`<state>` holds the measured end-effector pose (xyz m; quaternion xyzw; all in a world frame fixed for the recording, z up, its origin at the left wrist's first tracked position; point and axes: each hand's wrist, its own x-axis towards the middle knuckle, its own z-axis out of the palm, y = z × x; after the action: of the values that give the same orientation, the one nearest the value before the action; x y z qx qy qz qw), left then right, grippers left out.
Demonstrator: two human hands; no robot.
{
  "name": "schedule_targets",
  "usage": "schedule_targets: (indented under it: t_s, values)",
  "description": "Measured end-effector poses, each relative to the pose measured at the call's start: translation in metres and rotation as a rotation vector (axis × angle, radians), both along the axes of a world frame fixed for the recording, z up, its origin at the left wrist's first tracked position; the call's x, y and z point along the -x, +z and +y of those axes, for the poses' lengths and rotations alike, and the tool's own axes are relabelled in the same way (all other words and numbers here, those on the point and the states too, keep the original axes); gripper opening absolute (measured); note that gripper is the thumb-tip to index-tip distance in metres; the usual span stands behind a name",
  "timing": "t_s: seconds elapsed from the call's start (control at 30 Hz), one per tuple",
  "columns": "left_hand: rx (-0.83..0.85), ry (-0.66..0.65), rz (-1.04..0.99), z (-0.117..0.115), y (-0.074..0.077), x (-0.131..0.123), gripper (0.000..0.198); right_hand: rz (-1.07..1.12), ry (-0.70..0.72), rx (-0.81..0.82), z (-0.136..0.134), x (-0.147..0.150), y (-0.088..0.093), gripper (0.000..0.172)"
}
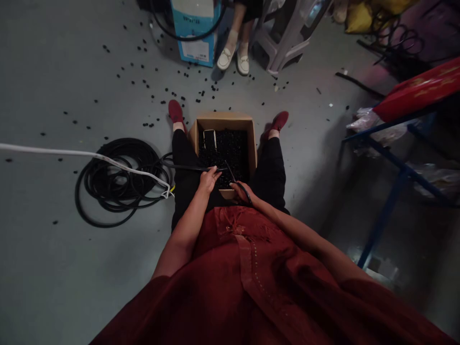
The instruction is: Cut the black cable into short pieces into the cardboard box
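Note:
Over the near left part of an open cardboard box (223,116), my left hand (209,179) is closed on a black rubber strip (187,167). The strip runs left across my thigh to a coil of black strip (118,182) on the floor. My right hand (241,190) grips a pair of scissors (246,193) at the near right edge of the box. The scissor blades point up and left, close to the strip's end; whether they touch it I cannot tell. Many small black pieces (233,139) fill the box, and a phone-like rectangular object (210,139) lies on them.
Black bits lie scattered over the floor ahead. A white cable (72,152) crosses from the left. Ahead are a blue and white carton (196,43), another person's white shoes (233,61) and a grey plastic stool (278,48). A blue metal frame (384,215) stands at right.

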<state>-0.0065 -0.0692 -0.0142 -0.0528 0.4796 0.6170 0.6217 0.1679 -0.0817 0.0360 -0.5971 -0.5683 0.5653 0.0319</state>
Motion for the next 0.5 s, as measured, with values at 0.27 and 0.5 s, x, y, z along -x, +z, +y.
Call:
schedule_targets:
  t_s: [0.27,0.5]
  values:
    - [-0.002,0.014,0.025,0.001,-0.006,0.001,0.014,-0.112,0.018,-0.029,0.0,0.001,-0.012,0.028]
    - [-0.022,0.045,-0.003,0.001,-0.006,0.005,0.014,0.127,-0.151,0.191,-0.007,-0.004,-0.015,0.035]
